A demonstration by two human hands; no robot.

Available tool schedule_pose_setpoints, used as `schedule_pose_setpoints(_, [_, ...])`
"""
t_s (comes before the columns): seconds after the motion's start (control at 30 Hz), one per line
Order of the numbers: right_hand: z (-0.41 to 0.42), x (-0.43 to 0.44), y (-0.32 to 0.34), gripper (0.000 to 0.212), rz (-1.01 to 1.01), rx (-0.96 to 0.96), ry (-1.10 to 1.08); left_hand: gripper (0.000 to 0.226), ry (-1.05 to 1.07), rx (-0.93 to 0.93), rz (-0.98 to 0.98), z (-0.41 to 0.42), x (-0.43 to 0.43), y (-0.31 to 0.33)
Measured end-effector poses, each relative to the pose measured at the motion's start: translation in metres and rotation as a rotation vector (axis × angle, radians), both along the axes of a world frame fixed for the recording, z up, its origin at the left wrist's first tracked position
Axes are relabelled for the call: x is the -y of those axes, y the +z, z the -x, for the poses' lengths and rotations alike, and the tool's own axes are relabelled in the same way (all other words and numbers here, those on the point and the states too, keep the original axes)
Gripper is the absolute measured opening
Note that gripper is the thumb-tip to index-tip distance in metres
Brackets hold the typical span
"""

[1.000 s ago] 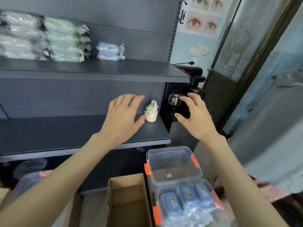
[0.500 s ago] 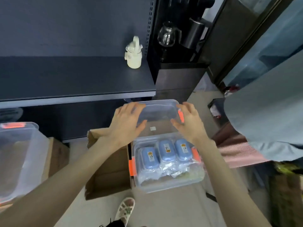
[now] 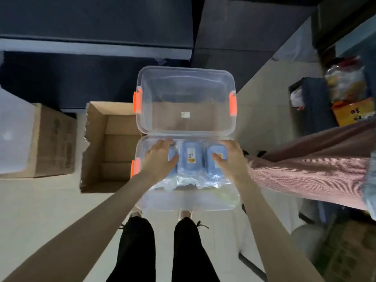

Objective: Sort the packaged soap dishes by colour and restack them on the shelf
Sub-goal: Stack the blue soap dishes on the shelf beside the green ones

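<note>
Blue soap dishes (image 3: 189, 168): three packaged, side by side in near bin (image 3: 183, 204) on the floor (image 3: 40, 200).
Hands: left hand (image 3: 160, 159) grips the left pack, right hand (image 3: 230, 159) the right.
Edges: empty bin (image 3: 203, 78) touching beyond; open cardboard box (image 3: 114, 143) just left.
Labels: orange-white stickers (image 3: 190, 156), unreadable.

You see 2 clear, glossy plastic bins (image 3: 186, 68) with orange plastic clips (image 3: 137, 102). 3 smooth blue soap dishes (image 3: 190, 159) lie in shiny, crinkled film (image 3: 187, 181). The cardboard box (image 3: 95, 147) is matt brown; the pink cloth (image 3: 305, 165) is ribbed.
</note>
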State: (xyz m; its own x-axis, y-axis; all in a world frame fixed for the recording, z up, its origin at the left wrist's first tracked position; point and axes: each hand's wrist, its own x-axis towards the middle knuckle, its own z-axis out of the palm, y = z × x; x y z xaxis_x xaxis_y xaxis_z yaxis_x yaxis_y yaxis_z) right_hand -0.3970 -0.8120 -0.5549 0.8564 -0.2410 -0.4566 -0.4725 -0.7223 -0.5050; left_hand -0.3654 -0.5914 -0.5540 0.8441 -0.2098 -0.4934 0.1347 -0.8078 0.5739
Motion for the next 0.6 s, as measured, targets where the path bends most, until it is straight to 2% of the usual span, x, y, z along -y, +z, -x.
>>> schedule_pose_setpoints(0.13, [0.005, 0.022, -0.043, 0.048, -0.039, -0.078, -0.044, 0.054, 0.225, -0.217, 0.004, 0.023, 0.027, -0.048])
schedule_pose_setpoints(0.3, [0.019, 0.030, -0.079, 0.061, -0.109, -0.144, -0.046, 0.069, 0.357, -0.256, -0.010, 0.040, 0.052, -0.086])
schedule_pose_setpoints(0.4, [0.025, 0.031, -0.095, 0.069, -0.157, -0.125, -0.146, 0.070, 0.534, -0.357, 0.073, 0.039, 0.063, -0.102])
schedule_pose_setpoints(0.5, [0.026, 0.033, -0.107, 0.088, -0.187, -0.146, -0.232, 0.058, 0.682, -0.448, 0.178, 0.036, 0.069, -0.114])
schedule_pose_setpoints(0.6, [0.029, 0.035, -0.116, 0.094, -0.251, -0.152, -0.343, 0.064, 0.674, -0.480, 0.216, 0.036, 0.072, -0.123])
